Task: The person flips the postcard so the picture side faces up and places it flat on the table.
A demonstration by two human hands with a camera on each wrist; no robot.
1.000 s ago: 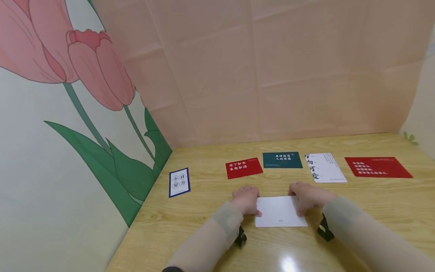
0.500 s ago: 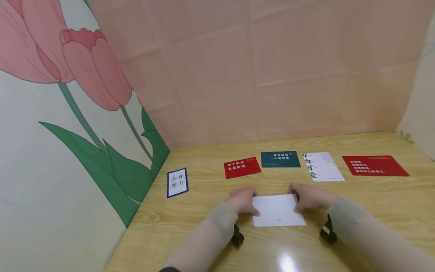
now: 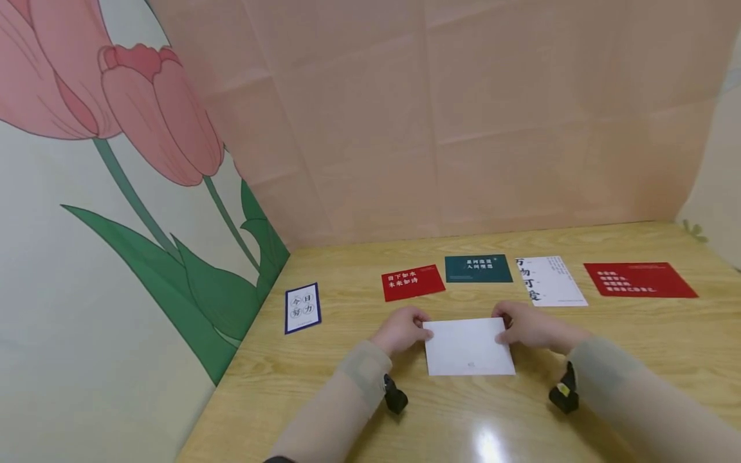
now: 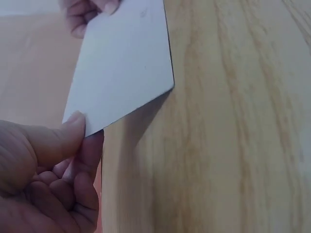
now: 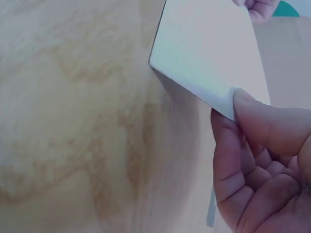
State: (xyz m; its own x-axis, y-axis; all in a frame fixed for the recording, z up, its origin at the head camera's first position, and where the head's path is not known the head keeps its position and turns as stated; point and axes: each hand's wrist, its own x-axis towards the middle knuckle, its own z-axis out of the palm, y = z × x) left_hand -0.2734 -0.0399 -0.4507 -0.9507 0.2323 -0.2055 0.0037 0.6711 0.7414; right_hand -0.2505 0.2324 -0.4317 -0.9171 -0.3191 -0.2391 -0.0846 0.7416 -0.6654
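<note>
A white card (image 3: 469,347) with a small faint mark near its lower edge is held between both hands at the middle of the table. My left hand (image 3: 401,330) pinches its far left corner, thumb on top and fingers beneath, as the left wrist view shows. At the far right corner my right hand (image 3: 529,325) pinches the card (image 5: 209,53) the same way. The far edge is raised and the card slopes down toward its near edge, with a shadow under it on the wood. Its underside is hidden.
Beyond the hands lie a red card (image 3: 413,283), a dark green card (image 3: 478,269), a white card with black characters (image 3: 552,281) and a wider red card (image 3: 639,280). A blue-bordered card (image 3: 303,308) lies at the left. A pinkish cloth (image 3: 434,128) hangs behind the table (image 3: 278,399).
Both hands have raised the far edge of the white card, and their thumbs now lie on its far corners. The card has shifted slightly away and left in view. The other cards stay put.
</note>
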